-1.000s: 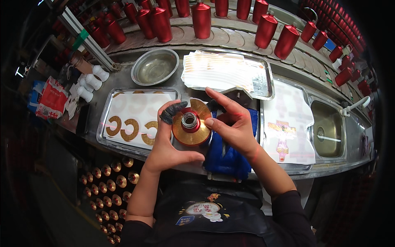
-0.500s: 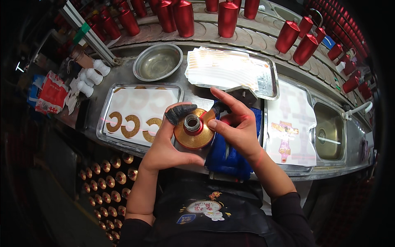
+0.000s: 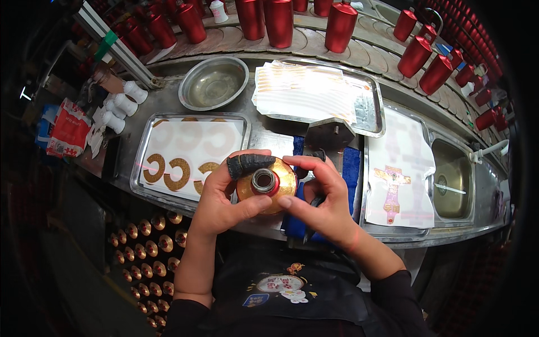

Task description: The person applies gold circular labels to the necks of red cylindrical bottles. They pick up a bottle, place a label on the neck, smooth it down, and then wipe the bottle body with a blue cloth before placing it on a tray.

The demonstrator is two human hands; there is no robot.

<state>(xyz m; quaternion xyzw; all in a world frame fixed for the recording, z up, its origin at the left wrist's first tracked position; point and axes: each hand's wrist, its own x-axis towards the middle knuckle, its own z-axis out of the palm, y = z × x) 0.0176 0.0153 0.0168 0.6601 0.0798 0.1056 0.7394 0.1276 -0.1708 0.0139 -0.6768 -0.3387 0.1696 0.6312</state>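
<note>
Between my hands is a bottle, seen from above, with a gold shoulder [image 3: 287,181], a red collar and an uncapped threaded metal neck. My left hand [image 3: 220,203] wraps its left side. The index finger, in a black finger cover [image 3: 250,164], lies across the gold, and the thumb presses near the collar. On the right side, my right hand [image 3: 325,196] grips the shoulder between thumb and index finger. Dark covering shows on its other fingers, partly hidden. The bottle's body is out of sight below the shoulder.
Gold C-shaped stickers lie on a sheet in a left tray [image 3: 135,178]. Behind are a metal bowl [image 3: 213,84] and a tray of striped sheets [image 3: 306,90]. A blue cloth [image 3: 352,168], a black block [image 3: 328,135], a cross-shaped label [image 3: 391,191] and a sink [image 3: 452,188] are nearby. Red bottles [image 3: 341,28] line the conveyor.
My left thumb has closed in onto the bottle beside the collar. My right index finger has come down to the shoulder's rim. Red bottles on the conveyor have shifted right.
</note>
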